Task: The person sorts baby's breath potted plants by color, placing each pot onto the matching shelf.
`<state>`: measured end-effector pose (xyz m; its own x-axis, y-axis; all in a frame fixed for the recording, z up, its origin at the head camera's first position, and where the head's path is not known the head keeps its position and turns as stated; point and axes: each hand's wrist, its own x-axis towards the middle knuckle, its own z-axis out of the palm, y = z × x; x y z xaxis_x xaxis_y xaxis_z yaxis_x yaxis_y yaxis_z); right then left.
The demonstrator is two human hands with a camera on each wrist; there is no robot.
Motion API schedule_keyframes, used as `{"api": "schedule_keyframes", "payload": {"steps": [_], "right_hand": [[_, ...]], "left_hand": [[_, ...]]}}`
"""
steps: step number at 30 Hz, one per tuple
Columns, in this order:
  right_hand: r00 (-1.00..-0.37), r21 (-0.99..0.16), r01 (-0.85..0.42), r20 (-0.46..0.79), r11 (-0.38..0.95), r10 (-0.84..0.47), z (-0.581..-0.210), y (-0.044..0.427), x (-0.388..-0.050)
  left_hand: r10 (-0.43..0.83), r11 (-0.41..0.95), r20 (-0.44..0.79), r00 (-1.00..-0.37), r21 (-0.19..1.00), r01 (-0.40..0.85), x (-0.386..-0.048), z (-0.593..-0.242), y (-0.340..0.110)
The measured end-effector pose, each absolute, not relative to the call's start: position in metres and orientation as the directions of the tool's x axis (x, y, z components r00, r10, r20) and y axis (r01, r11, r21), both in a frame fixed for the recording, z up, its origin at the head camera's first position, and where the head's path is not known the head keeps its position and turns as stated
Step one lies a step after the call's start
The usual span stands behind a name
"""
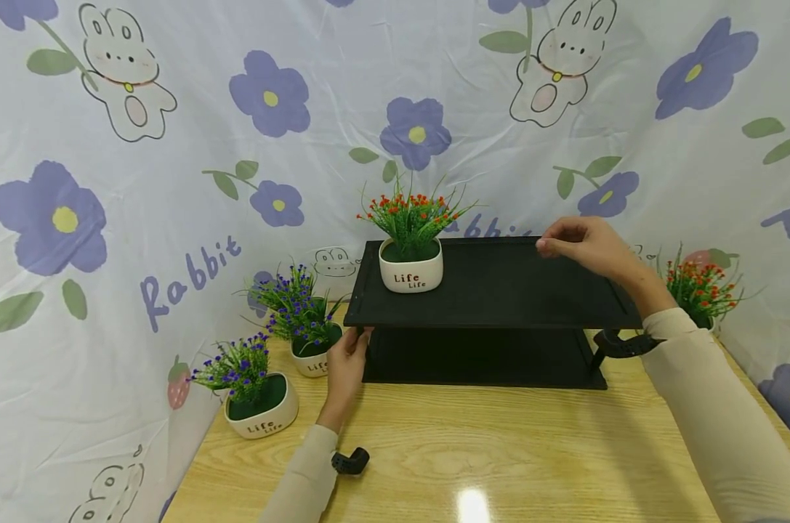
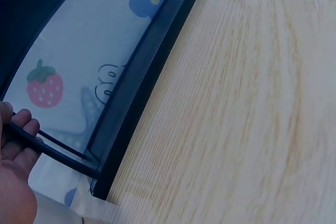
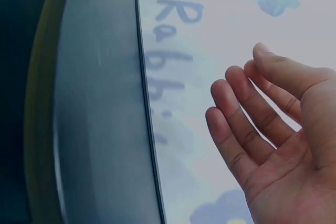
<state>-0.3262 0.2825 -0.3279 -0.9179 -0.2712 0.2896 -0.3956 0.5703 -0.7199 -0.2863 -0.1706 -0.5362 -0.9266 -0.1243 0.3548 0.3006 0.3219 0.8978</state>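
A black two-tier shelf stands on the wooden table. My left hand grips its left front post, fingers curled round the thin bar in the left wrist view. Above the right part of the upper tier hovers my right hand; the right wrist view shows its fingers loosely bent, with nothing in them. A white pot with orange flowers sits at the left end of the upper tier, marked "Life". The lower tier is partly hidden under the upper one.
Two white pots with purple flowers, a front one and a back one, stand left of the shelf. Another orange-flowered plant is at the right, partly behind my right arm. A printed curtain hangs behind the table.
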Motion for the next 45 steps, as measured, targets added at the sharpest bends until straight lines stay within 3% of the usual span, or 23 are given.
{"api": "schedule_keyframes", "payload": {"steps": [19, 27, 35, 45], "right_hand": [[-0.973, -0.727, -0.22, 0.21, 0.65, -0.095, -0.357, 0.378, -0.28], [-0.958, -0.789, -0.267, 0.279, 0.553, -0.065, -0.39, 0.417, -0.259], [-0.965, -0.799, -0.199, 0.26, 0.567, 0.027, -0.419, 0.443, -0.241], [-0.944, -0.829, -0.229, 0.318, 0.51, 0.092, -0.447, 0.469, -0.231]], "left_hand": [[-0.125, 0.311, 0.344, -0.931, 0.904, 0.292, -0.287, -0.535, -0.17], [-0.117, 0.312, 0.351, -0.929, 0.901, 0.301, -0.289, -0.535, -0.17], [-0.122, 0.313, 0.362, -0.924, 0.898, 0.311, -0.289, -0.536, -0.17], [-0.129, 0.323, 0.363, -0.923, 0.895, 0.307, -0.288, -0.535, -0.17]]}}
